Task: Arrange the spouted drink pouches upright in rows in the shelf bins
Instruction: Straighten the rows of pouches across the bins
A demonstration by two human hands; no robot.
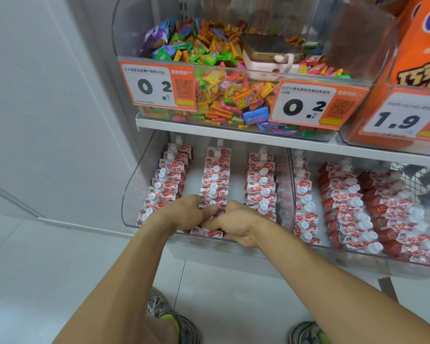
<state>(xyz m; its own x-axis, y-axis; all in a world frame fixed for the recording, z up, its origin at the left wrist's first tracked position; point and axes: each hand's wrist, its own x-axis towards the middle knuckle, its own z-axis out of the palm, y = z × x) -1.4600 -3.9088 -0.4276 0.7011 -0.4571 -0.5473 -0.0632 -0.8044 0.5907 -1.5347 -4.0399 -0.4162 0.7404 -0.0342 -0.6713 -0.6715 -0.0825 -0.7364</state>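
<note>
— Pouches first: where are they?
— Spouted drink pouches (215,180) stand upright in three rows inside the clear lower bin (132,194), caps up. The middle row runs straight away from the hands; one row stands just to the left of the left hand (184,214), another just to the right of the right hand (236,225).
— And the hands themselves?
— Both are at the near end of the middle row, side by side and touching. Fingers of each are curled round the front pouches there, thumbs meeting on top. One front pouch (206,233) shows just below the thumbs.
— Further out?
— To the right of the right hand, past a clear divider, a second bin (358,254) holds more rows, leaning back. Above the hands, an upper bin (124,33) is full of mixed candies (209,53), with orange price tags (159,86) on its front.
</note>
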